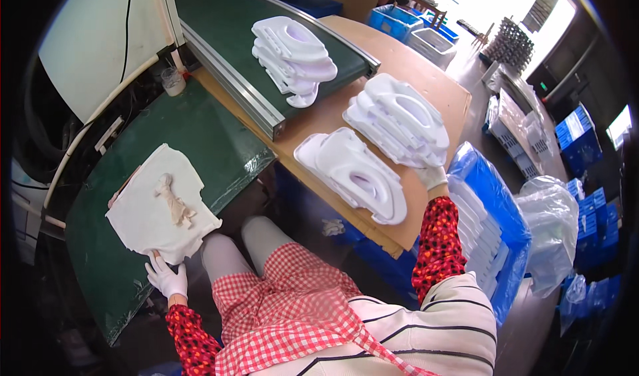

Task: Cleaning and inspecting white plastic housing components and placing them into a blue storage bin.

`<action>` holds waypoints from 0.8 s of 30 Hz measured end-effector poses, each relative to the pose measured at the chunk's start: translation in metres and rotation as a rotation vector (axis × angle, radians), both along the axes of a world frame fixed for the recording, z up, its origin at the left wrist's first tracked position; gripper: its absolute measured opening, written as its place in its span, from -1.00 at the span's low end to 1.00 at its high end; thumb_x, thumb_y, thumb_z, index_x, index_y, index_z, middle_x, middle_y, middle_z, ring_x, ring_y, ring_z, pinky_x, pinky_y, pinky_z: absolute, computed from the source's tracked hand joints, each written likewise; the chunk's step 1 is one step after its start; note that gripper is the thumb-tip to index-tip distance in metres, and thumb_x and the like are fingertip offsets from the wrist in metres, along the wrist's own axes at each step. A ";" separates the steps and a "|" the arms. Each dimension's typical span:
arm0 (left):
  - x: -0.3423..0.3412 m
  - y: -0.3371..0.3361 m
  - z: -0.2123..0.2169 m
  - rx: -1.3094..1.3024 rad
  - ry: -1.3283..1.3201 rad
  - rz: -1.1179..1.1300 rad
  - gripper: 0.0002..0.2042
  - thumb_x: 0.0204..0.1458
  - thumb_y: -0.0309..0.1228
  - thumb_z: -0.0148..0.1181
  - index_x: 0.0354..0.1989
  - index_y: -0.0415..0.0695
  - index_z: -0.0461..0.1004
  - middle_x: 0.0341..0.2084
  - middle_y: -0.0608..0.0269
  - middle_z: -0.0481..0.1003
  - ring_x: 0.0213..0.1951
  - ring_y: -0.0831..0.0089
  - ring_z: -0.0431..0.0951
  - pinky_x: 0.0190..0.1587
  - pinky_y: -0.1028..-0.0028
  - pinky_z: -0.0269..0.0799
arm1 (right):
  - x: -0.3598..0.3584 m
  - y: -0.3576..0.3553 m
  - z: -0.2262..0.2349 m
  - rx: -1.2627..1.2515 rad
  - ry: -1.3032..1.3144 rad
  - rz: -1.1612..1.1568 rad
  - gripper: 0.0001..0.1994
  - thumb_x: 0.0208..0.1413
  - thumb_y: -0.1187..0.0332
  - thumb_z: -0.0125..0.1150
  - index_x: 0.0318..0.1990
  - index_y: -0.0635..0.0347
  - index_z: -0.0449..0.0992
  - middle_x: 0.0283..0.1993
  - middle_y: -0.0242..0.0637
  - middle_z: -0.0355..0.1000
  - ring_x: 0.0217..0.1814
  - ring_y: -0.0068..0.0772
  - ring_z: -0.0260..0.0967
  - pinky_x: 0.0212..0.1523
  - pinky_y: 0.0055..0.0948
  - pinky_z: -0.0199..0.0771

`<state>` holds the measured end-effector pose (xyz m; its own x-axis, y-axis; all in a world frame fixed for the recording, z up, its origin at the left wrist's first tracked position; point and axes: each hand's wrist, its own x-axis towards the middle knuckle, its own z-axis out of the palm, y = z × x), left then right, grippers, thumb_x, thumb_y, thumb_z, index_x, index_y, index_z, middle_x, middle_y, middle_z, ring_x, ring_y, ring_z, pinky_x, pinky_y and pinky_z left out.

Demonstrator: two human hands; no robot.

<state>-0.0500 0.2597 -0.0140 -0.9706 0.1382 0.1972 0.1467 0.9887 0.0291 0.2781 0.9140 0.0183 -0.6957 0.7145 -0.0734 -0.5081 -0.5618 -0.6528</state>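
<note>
Left of frame: one green table [100, 203], one white cloth [143, 216] lying flat on it, one crumpled beige wad [174, 203], perhaps a glove, on the cloth. Left hand [168, 279], gloved, fingers spread, fingertips at the cloth's lower edge; no grip seen. One small jar [173, 82] at the table's upper edge.

Upper middle: one green belt [219, 16] bearing one stack of white plastic parts, the belt stack [293, 63].

Right of centre: one brown board [439, 86] with two more such stacks. Near stack [339, 163] is lower in frame; far stack [379, 126] sits up and right of it, close beside. Three stacks in all; parts per stack not countable, edges overlap.

Right hand [432, 176], gloved, at the far stack's lower right end. Key relation: far stack lies up and left of this hand, long axis upper left to lower right; right hand much nearer than left. Fingers partly hidden by the stack; cannot tell whether pinching.

Right: one blue-lined bin [509, 209] holding white pieces, uncounted.
</note>
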 end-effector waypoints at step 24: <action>0.003 -0.004 -0.001 0.001 0.069 0.004 -0.14 -0.30 -0.31 0.37 0.26 -0.08 0.03 0.26 0.26 0.03 0.27 0.00 -0.01 0.24 0.02 -0.06 | -0.012 -0.025 -0.002 1.752 -1.409 0.280 -0.58 0.18 0.27 -0.08 0.15 0.29 0.22 0.15 -0.21 0.32 0.16 -0.20 0.28 0.14 -0.29 0.32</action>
